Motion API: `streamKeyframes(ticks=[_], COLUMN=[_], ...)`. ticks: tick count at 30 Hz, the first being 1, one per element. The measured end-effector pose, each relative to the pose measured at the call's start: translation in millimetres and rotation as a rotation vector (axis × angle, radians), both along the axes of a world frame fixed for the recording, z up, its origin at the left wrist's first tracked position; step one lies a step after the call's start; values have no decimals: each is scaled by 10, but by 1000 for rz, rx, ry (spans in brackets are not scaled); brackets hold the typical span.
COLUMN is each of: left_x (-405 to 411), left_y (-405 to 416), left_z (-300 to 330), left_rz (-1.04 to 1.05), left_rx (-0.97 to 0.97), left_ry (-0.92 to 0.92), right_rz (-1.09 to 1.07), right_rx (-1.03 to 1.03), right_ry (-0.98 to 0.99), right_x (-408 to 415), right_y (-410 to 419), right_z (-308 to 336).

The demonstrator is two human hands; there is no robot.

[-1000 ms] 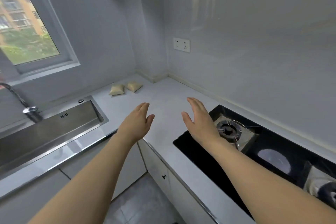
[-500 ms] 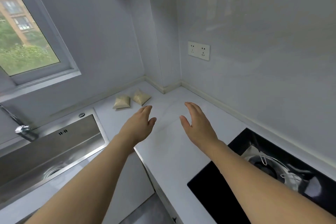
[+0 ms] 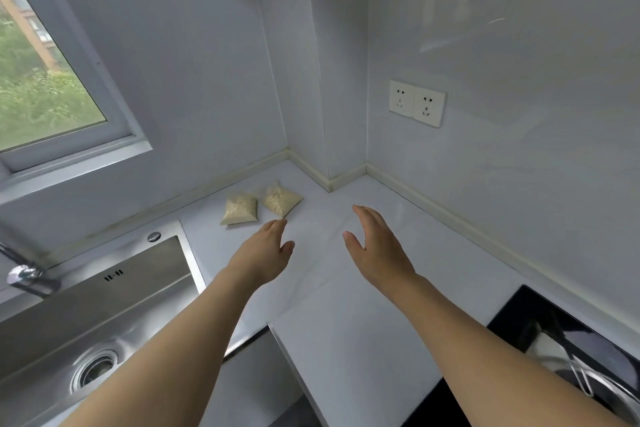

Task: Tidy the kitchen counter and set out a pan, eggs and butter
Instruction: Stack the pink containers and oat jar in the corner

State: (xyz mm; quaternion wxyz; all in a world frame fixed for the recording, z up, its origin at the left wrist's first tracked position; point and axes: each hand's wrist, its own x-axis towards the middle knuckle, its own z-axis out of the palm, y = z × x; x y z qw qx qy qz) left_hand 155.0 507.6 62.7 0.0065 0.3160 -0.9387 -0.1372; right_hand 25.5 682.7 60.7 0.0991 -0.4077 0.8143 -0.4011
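Landmark: the white counter (image 3: 363, 322), L-shaped, running into a wall corner. Two small tan packets lie at the back of the counter nr that corner: left packet (image 3: 239, 209) & right packet (image 3: 280, 199), just beside each other, corners close.

Left hand (image 3: 261, 255) is stretched out over the counter, fingers straight & together, thumb apart, holding nothing; fingertips sit just short of the packets, contact not seen. Right hand (image 3: 375, 250) also out over the counter, to the right of the packets, fingers straight, thumb spread, holding nothing.

Steel sink (image 3: 104, 305) is set in the counter's left run, tap (image 3: 24, 276) behind it. Black hob (image 3: 554, 357) is in the counter's right run. Double socket (image 3: 416, 103) on the wall above the counter. Window (image 3: 41, 80) above the sink side.

No pan, eggs or butter in view.
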Motion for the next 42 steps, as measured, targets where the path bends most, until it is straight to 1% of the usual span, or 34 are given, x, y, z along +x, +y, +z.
streamKeyframes(ticks=[6,10,13,18,24,27,31,37,42], left_x=[-148,-280,-360,-435,-438,-497,-692,-1100,-1418], left_y=[-1054,-1765,-2249,-2844,-3464,-3761,-4103,-4494,-4797], left_z=[-128,-155,-239,-399,-656,-779,-931,-1187,-1523], left_rz=[69,138,186,286,417,409,340,215,185], left_rx=[50,95,123,189,347,383,427,426,442], left_ry=[-10,27,59,77,120,97,58,-5,-63], right_rz=[-35,-21,-9,18,75,130,246,456,608], right_rx=[77,152,167,257,389,452,539,771,875], right_ry=[-25,-27,-15,-27,11,94,228,297,432], right_x=[-188,-289,-361,-476,-672,-839,-1115,-1428,-1632], right_y=[-897,-1578,-2061,-2677,-3237,-3542,-3996,-4671,-5102], right_z=[-90,-107,-118,-287,-478,-537,-619,-749,-1135])
